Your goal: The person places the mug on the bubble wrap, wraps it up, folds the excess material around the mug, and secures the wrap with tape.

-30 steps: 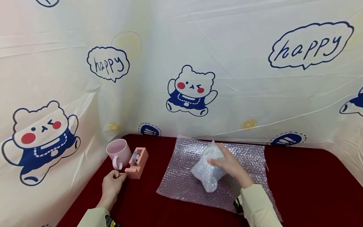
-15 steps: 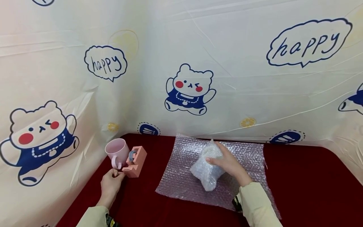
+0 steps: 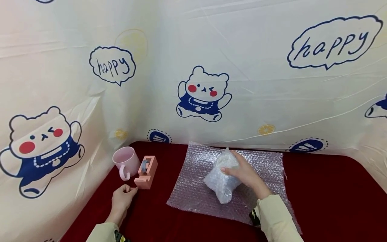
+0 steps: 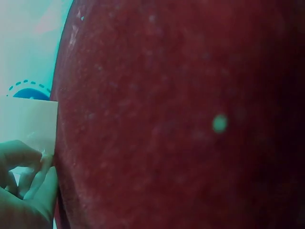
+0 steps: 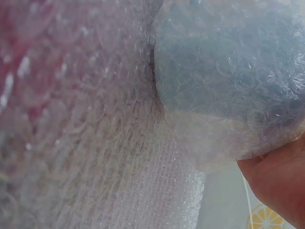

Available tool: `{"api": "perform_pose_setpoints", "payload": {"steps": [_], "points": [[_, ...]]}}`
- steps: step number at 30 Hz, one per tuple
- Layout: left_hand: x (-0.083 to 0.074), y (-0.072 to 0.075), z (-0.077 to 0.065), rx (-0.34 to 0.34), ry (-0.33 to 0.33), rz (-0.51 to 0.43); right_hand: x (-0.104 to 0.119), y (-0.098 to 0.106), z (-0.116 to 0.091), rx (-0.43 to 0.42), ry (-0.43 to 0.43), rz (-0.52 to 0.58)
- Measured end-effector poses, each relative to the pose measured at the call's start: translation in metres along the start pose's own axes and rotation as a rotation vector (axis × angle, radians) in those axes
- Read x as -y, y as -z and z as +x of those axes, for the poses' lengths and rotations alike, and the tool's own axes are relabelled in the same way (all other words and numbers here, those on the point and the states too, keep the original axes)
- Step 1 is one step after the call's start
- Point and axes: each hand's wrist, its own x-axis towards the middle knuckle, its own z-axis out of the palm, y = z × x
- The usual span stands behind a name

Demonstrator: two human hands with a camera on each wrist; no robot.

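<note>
My left hand (image 3: pixel 121 203) pinches the end of the tape (image 4: pixel 45 153) between thumb and index finger, right at the front of a pink tape dispenser (image 3: pixel 143 181). A roll of tape with a blue-grey core (image 3: pixel 145 165) sits in the dispenser. In the left wrist view the fingertips overlap the lower corner of the dispenser (image 4: pixel 28 119). My right hand (image 3: pixel 246 174) grips a bubble-wrapped bundle (image 3: pixel 222 185) from its right side. Something bluish shows through the wrap (image 5: pixel 228 67), its kind hidden. Under the bundle lies a flat sheet of bubble wrap (image 3: pixel 190 198).
A pink mug (image 3: pixel 130 161) stands just left of the dispenser, handle toward me. Dark red cloth (image 3: pixel 332 198) covers the table. A white curtain (image 3: pixel 257 67) printed with bears closes off the back and sides.
My left hand has drawn back slightly toward me, away from the mug's handle. The dispenser shifted a little left, then back. My right hand keeps its hold on the bundle.
</note>
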Motion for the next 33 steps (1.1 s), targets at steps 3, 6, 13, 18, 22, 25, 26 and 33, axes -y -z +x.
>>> {"api": "perform_pose_setpoints", "payload": {"steps": [3,6,13,18,22,25,26,33], "points": [[0.002,-0.001,-0.001,-0.015,0.009,-0.006,0.002,0.002,0.001,0.010,0.000,-0.020],[0.000,0.004,-0.006,-0.001,-0.008,0.039,0.002,0.001,0.000,0.016,0.011,-0.028],[-0.017,0.014,-0.028,-0.051,-0.097,0.181,0.005,0.004,0.000,0.015,0.008,-0.043],[-0.039,0.011,-0.048,-0.032,-0.121,0.173,0.003,0.003,0.001,0.029,-0.003,-0.035],[-0.066,0.001,-0.063,0.015,-0.176,0.079,0.005,0.004,-0.001,0.027,-0.010,-0.031],[-0.088,-0.010,-0.073,0.060,-0.238,-0.013,0.005,0.004,-0.002,0.026,-0.013,-0.021],[-0.095,-0.014,-0.075,0.084,-0.256,-0.049,0.005,0.003,-0.002,0.024,-0.014,-0.018],[-0.138,-0.048,-0.084,0.190,-0.336,-0.197,0.004,0.002,-0.002,0.012,-0.009,-0.020]]}}
